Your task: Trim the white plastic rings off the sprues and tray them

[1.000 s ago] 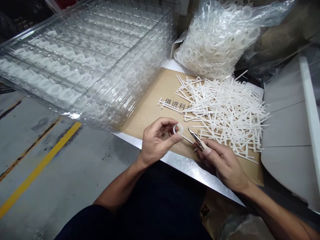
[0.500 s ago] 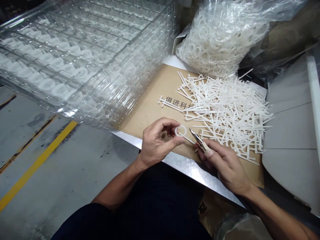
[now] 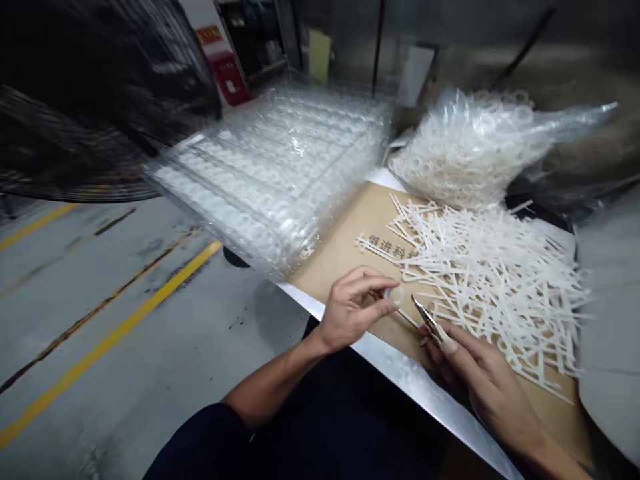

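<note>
Between the fingertips and thumb of my left hand [image 3: 357,305] is a translucent white plastic ring [image 3: 396,295]. A thin white plastic stem [image 3: 409,319] runs from near the ring toward my right hand [image 3: 473,363]. That hand is wrapped round a pair of small cutting pliers [image 3: 426,317], their metal tips pointing up and left, just right of the ring and apart from it. Whether the right fingers also hold the stem's end is hard to make out. A heap of white plastic sprue sticks [image 3: 495,287] lies beyond my right hand on brown cardboard [image 3: 345,237].
Stacked clear trays [image 3: 260,167] with rows of white rings stand at the back left. Behind the heap sits a clear plastic bag [image 3: 470,157] full of rings. The table's metal edge [image 3: 400,377] runs along the front. A dark round fan-like guard [image 3: 75,133] is at upper left.
The view has swung up and left, so the hands and table appear lower and farther right. Both hands keep their grips, with the pliers still beside the ring.
</note>
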A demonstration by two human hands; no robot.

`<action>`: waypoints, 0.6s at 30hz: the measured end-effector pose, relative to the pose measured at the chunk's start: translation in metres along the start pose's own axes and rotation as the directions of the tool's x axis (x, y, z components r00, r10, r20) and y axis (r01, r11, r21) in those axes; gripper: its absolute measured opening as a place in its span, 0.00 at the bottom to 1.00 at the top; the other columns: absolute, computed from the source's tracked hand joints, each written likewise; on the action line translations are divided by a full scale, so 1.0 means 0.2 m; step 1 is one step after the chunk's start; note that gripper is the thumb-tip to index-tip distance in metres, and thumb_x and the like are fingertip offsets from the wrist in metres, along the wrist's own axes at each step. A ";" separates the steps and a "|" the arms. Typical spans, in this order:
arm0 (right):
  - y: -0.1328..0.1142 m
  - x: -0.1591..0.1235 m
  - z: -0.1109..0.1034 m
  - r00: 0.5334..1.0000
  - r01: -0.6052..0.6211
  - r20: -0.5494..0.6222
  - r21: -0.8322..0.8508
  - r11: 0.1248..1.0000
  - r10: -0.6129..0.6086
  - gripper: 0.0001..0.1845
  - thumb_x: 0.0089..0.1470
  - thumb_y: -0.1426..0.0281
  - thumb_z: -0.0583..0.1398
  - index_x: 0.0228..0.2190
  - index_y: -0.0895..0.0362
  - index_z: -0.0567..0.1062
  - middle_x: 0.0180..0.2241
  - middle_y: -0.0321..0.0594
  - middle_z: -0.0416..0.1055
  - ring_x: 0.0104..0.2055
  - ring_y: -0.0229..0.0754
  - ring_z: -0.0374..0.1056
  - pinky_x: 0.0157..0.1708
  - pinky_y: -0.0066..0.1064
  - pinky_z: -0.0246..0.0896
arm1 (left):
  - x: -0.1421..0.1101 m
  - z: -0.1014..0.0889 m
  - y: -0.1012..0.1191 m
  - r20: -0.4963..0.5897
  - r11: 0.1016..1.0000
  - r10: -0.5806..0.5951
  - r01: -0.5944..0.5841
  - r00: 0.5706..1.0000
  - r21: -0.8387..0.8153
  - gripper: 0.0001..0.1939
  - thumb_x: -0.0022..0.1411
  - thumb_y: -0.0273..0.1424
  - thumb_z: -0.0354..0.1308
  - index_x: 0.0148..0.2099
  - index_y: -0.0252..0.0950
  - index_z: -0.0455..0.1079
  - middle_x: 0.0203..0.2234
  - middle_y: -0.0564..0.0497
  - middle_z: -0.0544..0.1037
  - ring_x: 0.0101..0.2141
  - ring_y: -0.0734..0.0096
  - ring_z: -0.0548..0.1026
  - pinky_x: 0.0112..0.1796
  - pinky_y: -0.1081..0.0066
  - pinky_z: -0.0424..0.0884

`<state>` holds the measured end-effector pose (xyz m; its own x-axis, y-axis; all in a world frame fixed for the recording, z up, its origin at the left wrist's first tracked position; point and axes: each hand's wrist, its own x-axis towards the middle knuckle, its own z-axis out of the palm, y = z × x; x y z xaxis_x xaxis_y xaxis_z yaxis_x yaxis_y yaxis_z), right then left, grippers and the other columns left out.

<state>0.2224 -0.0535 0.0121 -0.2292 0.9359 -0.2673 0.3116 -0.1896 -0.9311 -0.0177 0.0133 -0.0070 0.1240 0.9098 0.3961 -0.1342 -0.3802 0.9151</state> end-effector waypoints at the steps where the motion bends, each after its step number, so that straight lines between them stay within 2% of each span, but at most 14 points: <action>1: 0.01 0.00 0.00 1.000 -0.009 -0.006 0.014 1.000 0.009 0.22 0.69 0.50 0.57 0.47 0.54 0.78 0.31 0.39 0.73 0.32 0.44 0.69 0.31 0.30 0.68 | 0.01 -0.02 0.02 0.000 1.000 -0.020 0.020 1.000 -0.011 0.15 0.61 0.33 0.73 0.50 0.37 0.84 0.38 0.43 0.80 0.35 0.72 0.78 0.36 0.72 0.75; 4: 0.04 0.01 0.00 0.999 -0.019 -0.034 0.040 0.999 0.021 0.26 0.65 0.48 0.60 0.51 0.54 0.80 0.33 0.42 0.78 0.34 0.48 0.74 0.32 0.32 0.73 | 0.04 -0.10 0.15 -0.005 1.000 0.002 -0.002 1.000 0.004 0.14 0.61 0.30 0.73 0.50 0.37 0.84 0.38 0.42 0.81 0.35 0.70 0.79 0.37 0.71 0.77; 7: 0.05 0.02 0.00 0.996 -0.035 -0.076 0.066 0.997 0.040 0.29 0.61 0.46 0.63 0.51 0.55 0.83 0.34 0.45 0.81 0.36 0.52 0.78 0.34 0.34 0.77 | 0.06 -0.21 0.35 0.001 0.994 0.082 -0.082 0.997 0.071 0.16 0.62 0.25 0.70 0.52 0.40 0.84 0.38 0.43 0.81 0.37 0.68 0.81 0.37 0.69 0.79; 10: 0.05 0.02 -0.01 0.995 -0.055 -0.074 0.079 0.995 0.061 0.31 0.60 0.44 0.63 0.51 0.55 0.84 0.40 0.48 0.83 0.39 0.55 0.81 0.35 0.35 0.79 | 0.11 -0.35 0.57 0.051 0.953 0.178 -0.185 0.983 0.239 0.18 0.63 0.20 0.68 0.53 0.42 0.83 0.38 0.44 0.82 0.36 0.68 0.82 0.35 0.71 0.80; 12: 0.06 0.03 -0.01 0.996 -0.068 -0.056 0.062 0.996 0.071 0.32 0.60 0.43 0.62 0.52 0.55 0.84 0.43 0.49 0.84 0.41 0.56 0.81 0.38 0.35 0.80 | 0.16 -0.47 0.69 0.076 0.886 0.239 -0.250 0.968 0.390 0.17 0.64 0.19 0.67 0.51 0.42 0.84 0.37 0.45 0.83 0.36 0.69 0.82 0.34 0.72 0.79; 15: 0.08 0.03 -0.02 0.994 -0.088 -0.066 0.024 0.996 0.089 0.33 0.58 0.42 0.63 0.50 0.54 0.85 0.46 0.50 0.84 0.46 0.58 0.82 0.44 0.36 0.80 | 0.31 -0.66 0.77 0.049 0.785 0.279 -0.257 0.959 0.564 0.13 0.63 0.23 0.68 0.48 0.41 0.84 0.37 0.47 0.84 0.37 0.68 0.81 0.37 0.70 0.79; 18: 0.09 0.03 -0.02 0.984 -0.105 -0.143 0.021 0.994 0.107 0.33 0.54 0.41 0.64 0.47 0.53 0.86 0.48 0.50 0.84 0.49 0.60 0.81 0.45 0.37 0.80 | 0.48 -0.82 0.75 -0.024 0.712 0.251 -0.168 0.968 0.682 0.12 0.62 0.28 0.70 0.49 0.40 0.83 0.37 0.48 0.85 0.37 0.67 0.80 0.40 0.67 0.77</action>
<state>0.2312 -0.0500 -0.0058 -0.0606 0.9430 -0.3271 0.3141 -0.2931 -0.9030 -0.1876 0.0713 0.1561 0.0629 0.7890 0.6112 0.5538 -0.5371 0.6363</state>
